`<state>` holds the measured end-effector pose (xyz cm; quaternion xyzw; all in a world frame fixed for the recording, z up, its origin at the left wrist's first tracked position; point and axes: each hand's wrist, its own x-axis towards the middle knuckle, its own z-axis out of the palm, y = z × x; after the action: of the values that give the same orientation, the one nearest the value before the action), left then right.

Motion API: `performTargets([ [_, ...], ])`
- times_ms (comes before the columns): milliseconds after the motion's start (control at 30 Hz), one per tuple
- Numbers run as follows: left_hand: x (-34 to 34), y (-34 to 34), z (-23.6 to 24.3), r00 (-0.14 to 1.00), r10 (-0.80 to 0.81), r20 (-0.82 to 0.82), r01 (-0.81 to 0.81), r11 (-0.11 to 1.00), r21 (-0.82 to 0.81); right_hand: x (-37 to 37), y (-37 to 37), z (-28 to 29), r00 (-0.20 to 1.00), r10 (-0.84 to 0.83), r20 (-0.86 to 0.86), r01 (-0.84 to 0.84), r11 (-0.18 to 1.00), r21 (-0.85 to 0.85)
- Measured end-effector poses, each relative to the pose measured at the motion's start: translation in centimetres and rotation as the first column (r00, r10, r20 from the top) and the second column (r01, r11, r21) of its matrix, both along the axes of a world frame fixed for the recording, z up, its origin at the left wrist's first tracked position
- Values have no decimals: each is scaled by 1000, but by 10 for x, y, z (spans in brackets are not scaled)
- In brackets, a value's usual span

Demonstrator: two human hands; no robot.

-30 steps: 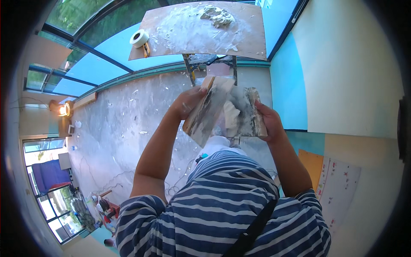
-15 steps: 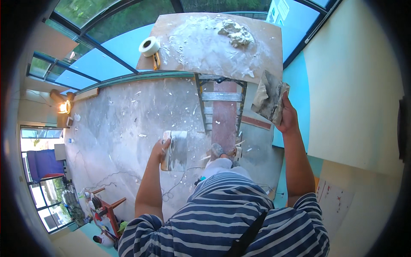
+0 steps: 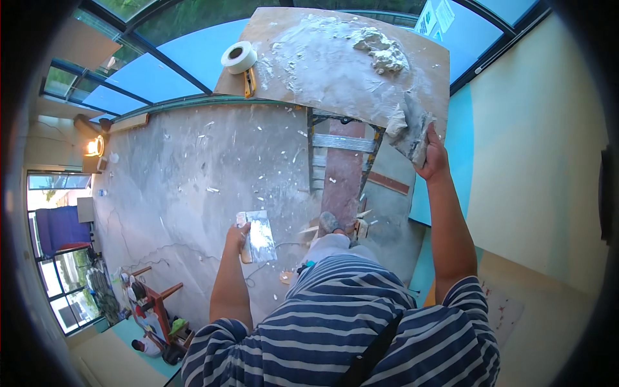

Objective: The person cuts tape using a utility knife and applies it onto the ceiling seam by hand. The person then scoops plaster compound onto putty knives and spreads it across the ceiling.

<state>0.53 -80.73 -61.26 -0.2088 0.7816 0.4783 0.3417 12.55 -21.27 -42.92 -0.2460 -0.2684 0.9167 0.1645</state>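
Note:
My right hand (image 3: pixel 435 158) grips a wide putty knife (image 3: pixel 412 132) loaded with grey plaster, raised at the right edge of a wooden board (image 3: pixel 322 64). The board is smeared white and carries a lump of plaster (image 3: pixel 380 51) near its far side. My left hand (image 3: pixel 237 240) hangs lower at my left side, holding a second flat metal trowel (image 3: pixel 258 235) with a fairly clean blade. I stand high on a ladder (image 3: pixel 342 161), with my shoe (image 3: pixel 329 222) on a step.
A roll of white tape (image 3: pixel 238 57) and a yellow utility knife (image 3: pixel 249 82) lie at the board's left corner. Far below is a concrete floor (image 3: pixel 180 180) strewn with plaster scraps. A pale wall (image 3: pixel 535 161) rises at the right; windows line the left.
Both hands were together in front of me, scraping the blades. They have parted: the right rose to the board's edge with the loaded knife, the left dropped to my side.

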Motion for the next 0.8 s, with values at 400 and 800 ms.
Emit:
performTargets([
  [400, 24, -31, -7, 977, 195, 81, -194, 981, -20, -24, -2, 15, 999, 45, -3, -45, 999, -13],
  [800, 5, -66, 12, 911, 392, 128, -409, 900, 151, -33, -18, 34, 1000, -26, 15, 26, 1000, 7],
])
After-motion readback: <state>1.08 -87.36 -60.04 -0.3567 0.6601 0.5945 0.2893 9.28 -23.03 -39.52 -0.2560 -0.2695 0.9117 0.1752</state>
